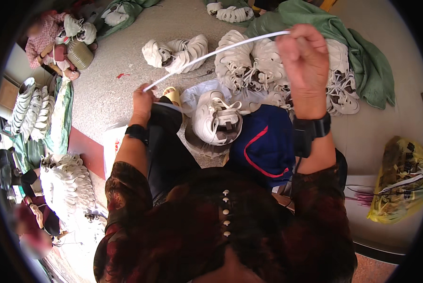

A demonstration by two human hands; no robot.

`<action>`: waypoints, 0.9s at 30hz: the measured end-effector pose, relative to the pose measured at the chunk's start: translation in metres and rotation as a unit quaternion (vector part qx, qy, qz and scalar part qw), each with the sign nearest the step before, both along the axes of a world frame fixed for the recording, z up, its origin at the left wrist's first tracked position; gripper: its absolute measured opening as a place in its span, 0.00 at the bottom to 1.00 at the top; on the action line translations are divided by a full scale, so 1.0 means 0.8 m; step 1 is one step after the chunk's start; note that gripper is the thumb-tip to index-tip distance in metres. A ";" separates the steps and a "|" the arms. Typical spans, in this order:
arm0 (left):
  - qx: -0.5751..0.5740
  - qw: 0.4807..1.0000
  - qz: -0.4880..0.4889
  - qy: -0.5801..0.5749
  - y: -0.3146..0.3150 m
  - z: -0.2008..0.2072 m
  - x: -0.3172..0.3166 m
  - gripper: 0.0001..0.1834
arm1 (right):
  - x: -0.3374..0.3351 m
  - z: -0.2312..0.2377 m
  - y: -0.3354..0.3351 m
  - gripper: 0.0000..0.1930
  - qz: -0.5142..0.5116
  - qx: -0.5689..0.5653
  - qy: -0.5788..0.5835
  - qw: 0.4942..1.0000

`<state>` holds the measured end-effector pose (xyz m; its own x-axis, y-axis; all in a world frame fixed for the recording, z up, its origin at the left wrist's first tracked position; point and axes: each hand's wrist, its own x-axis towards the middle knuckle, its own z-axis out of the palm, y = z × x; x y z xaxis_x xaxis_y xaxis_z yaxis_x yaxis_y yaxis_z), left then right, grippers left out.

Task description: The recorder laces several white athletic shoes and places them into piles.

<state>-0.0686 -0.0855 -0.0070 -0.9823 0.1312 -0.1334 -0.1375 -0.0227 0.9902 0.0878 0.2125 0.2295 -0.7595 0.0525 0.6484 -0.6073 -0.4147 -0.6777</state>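
Note:
A white shoelace (216,53) is stretched in a slanting line between my two hands. My left hand (144,100) is closed on its lower part, and a short tail hangs past the fingers. Higher up and to the right, my right hand (305,59) pinches the other end, its fingers slightly blurred. Below the lace, a white sneaker (217,118) rests between my knees, its opening towards me and some lacing across its top. Neither hand touches the sneaker. A dark blue cloth with a red stripe (263,146) covers my right thigh.
Stacked white sneakers (235,59) lie on the floor ahead, beside a green sack (369,70). A yellow plastic bag (402,184) stands at the right. More shoe stacks (67,181) line the left, where other people sit. A yellow slipper (172,95) lies near my left hand.

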 end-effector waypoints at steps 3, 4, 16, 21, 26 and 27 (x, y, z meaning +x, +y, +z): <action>0.142 0.979 0.119 0.089 -0.072 0.062 -0.008 0.15 | 0.027 0.011 0.015 0.06 0.010 0.123 -0.054 0.991; 0.112 0.977 0.145 0.109 -0.103 0.077 -0.007 0.15 | 0.033 0.003 0.009 0.06 0.012 0.151 -0.087 0.985; -0.177 0.905 -0.314 0.225 -0.067 0.153 0.144 0.23 | 0.051 -0.100 -0.040 0.04 0.136 0.266 -0.275 0.914; 0.125 0.891 -0.436 0.026 0.045 0.131 0.176 0.12 | 0.048 -0.106 -0.055 0.05 0.087 0.204 -0.250 0.943; 0.244 0.945 -0.185 -0.115 0.032 0.056 0.140 0.09 | 0.069 -0.156 -0.029 0.06 -0.070 0.285 -0.308 0.905; 0.341 0.916 -0.119 -0.174 0.025 0.036 0.130 0.09 | 0.081 -0.173 -0.032 0.09 -0.068 0.314 -0.369 0.872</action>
<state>0.0351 -0.0653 0.0214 -0.8289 0.5051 -0.2405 -0.5233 -0.5479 0.6527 0.1525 0.1871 0.0915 -0.9966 -0.0140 -0.0813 0.0762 0.2216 -0.9721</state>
